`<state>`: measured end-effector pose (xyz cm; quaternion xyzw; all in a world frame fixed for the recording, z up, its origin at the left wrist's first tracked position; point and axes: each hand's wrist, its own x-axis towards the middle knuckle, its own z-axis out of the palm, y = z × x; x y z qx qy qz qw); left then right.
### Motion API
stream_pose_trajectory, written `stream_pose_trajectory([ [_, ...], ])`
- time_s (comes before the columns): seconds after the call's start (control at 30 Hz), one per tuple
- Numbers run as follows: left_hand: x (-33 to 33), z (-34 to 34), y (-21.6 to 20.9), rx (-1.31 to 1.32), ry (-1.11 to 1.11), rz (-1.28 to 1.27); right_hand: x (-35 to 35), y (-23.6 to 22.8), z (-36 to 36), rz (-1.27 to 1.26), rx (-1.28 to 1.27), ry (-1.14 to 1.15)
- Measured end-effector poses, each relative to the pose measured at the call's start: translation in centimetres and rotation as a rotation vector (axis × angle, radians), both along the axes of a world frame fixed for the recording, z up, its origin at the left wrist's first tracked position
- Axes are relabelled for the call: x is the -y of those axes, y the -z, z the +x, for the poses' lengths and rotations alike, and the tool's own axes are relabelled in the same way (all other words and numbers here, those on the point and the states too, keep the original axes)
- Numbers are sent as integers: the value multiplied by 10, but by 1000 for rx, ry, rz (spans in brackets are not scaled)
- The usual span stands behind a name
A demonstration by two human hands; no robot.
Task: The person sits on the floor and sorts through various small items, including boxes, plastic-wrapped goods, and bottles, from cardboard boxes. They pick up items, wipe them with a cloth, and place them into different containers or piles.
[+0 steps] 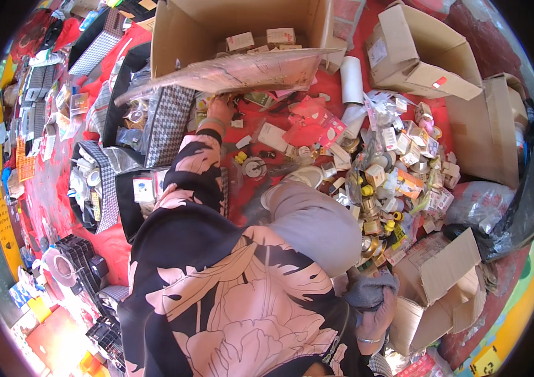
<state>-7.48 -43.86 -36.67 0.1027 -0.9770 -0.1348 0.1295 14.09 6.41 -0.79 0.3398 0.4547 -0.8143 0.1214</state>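
Observation:
My left hand (218,112) reaches forward to the front flap (248,72) of a large open cardboard box (182,31). Its fingers run in at the flap's lower edge, where I cannot see what they hold, if anything. Down at my right side, my right hand (377,319) is closed around a bunched grey cloth (370,292). Inside the large box lie several small cartons (240,41). Pink packaging (317,120) and a white carton (273,136) lie on the red ground sheet to the right of my left hand.
A heap of small cartons (410,154) and yellow-capped items spreads right of my knee (317,226). Open cardboard boxes stand far right (427,50) and near right (427,289). Houndstooth-patterned bins (169,119) with packaged items line the left. A white roll (351,80) stands beside the large box.

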Motion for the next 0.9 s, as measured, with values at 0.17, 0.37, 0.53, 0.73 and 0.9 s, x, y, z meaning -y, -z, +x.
stream_pose_trajectory([
  [0.17,11,-2,43,309,-274,228,0,5,3,309,-88,-182],
  [0.37,-76,1,40,609,-241,149,-10,27,10,69,60,96],
  [0.53,-109,-66,50,155,-546,249,-20,35,7,107,117,59],
  [0.73,-73,-127,71,167,-450,184,-14,35,0,166,115,104],
  [0.9,-83,-171,104,434,-77,154,20,16,-11,210,149,185],
])
